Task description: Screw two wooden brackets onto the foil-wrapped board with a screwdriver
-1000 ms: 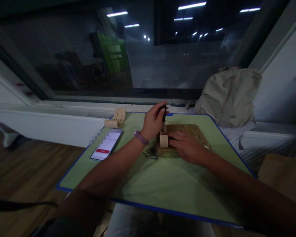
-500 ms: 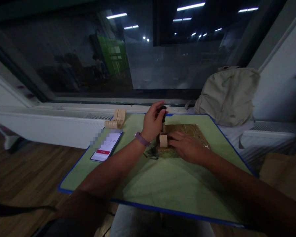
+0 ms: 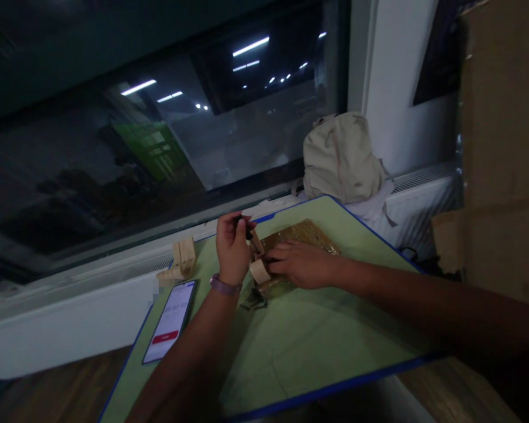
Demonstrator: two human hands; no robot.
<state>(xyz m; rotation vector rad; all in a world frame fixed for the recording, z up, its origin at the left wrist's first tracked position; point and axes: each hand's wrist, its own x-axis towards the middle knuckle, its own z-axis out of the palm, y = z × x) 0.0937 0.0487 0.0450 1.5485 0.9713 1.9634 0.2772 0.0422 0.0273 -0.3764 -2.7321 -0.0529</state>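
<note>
My left hand (image 3: 233, 251) is closed around the black handle of a screwdriver (image 3: 248, 232), held upright with a slight tilt over a small light wooden piece (image 3: 260, 272). Whether its tip meets a screw is too small to see. From the other side, my right hand (image 3: 306, 265) holds the wooden piece with its fingertips, the palm low over a flat brown packet wrapped in shiny tape (image 3: 312, 232). The wooden piece rests on this packet's left part. Close below lie small dark pieces, perhaps screws (image 3: 253, 301).
A phone with a lit screen (image 3: 170, 323) lies on the left of the green, blue-edged table (image 3: 330, 346). Another curved wooden piece (image 3: 184, 258) sits behind it at the edge. A beige backpack (image 3: 341, 158) stands by the window, and cardboard (image 3: 502, 153) rises at right.
The head view has turned right and tilted, so the table sits lower and to the left. Both hands keep their places at the wooden piece, and the screwdriver leans more in the picture.
</note>
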